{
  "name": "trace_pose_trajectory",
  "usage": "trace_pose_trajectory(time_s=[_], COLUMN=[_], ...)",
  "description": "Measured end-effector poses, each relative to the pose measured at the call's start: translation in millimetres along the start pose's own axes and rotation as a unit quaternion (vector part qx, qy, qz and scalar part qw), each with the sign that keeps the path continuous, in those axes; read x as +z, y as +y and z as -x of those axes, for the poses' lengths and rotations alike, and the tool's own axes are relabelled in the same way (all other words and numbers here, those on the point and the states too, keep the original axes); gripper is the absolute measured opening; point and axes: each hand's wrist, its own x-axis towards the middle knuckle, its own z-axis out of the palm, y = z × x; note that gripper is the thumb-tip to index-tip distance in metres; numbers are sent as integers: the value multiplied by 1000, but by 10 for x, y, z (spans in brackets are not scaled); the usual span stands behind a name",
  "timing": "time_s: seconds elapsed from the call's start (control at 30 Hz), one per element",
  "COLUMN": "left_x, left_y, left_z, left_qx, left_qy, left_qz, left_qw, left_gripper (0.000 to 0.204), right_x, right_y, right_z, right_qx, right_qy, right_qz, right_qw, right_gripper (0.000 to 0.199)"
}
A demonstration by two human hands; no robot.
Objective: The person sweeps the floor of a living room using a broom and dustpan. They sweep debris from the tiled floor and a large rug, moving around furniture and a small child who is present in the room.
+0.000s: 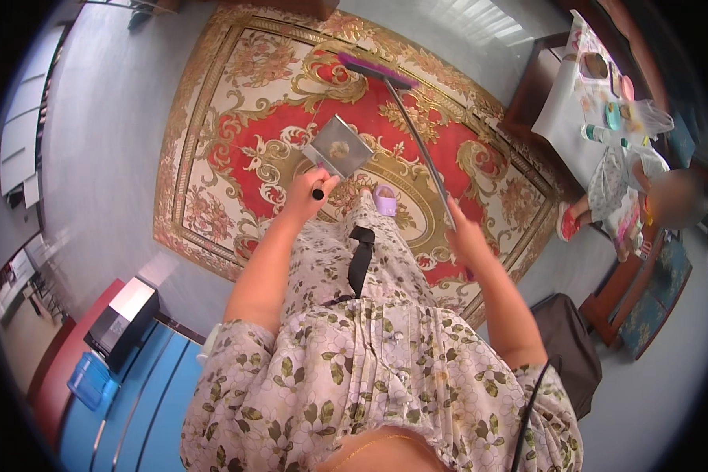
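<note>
My left hand (pixel 312 193) is closed round the dark-ended handle of a grey metal dustpan (pixel 355 153), held out in front of me over the carpet. Something small and pale shows in the middle of its pan; I cannot tell whether it is debris or a marking. In my right hand (pixel 466 233) is the long grey stick of a broom (pixel 417 134). Its wide head with purple bristles (pixel 377 71) is farther off, at the carpet's far part. A patterned red, gold and cream carpet (pixel 279 114) spreads beneath both tools. One lilac slipper (pixel 385 200) shows below my clothing.
At the right stands a table with a pale cover (pixel 562 118), bearing bottles and small items. Beside it is another person (pixel 613 185) in red shoes. A dark bag-like object (pixel 566 346) lies lower right. Blue slatted furniture (pixel 134 401) with a blue water jug (pixel 93 381) is lower left.
</note>
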Motion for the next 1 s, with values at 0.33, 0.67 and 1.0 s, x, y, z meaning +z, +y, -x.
trace_pose_trajectory(time_s=[0.33, 0.67, 1.0], left_x=[586, 415, 477], left_y=[97, 89, 88], left_z=[51, -44, -122], left_qx=[-99, -198, -152], left_qy=[41, 21, 57], left_qz=[16, 113, 3], left_qw=[994, 973, 987], left_gripper=[26, 23, 31], right_x=[-661, -534, 544], right_y=[190, 1370, 833], right_z=[-1263, 334, 228], right_qx=[-47, -67, 112], right_qy=[-86, -23, -102], right_qz=[266, -5, -43], right_qw=[959, 997, 988], right_gripper=[71, 67, 70])
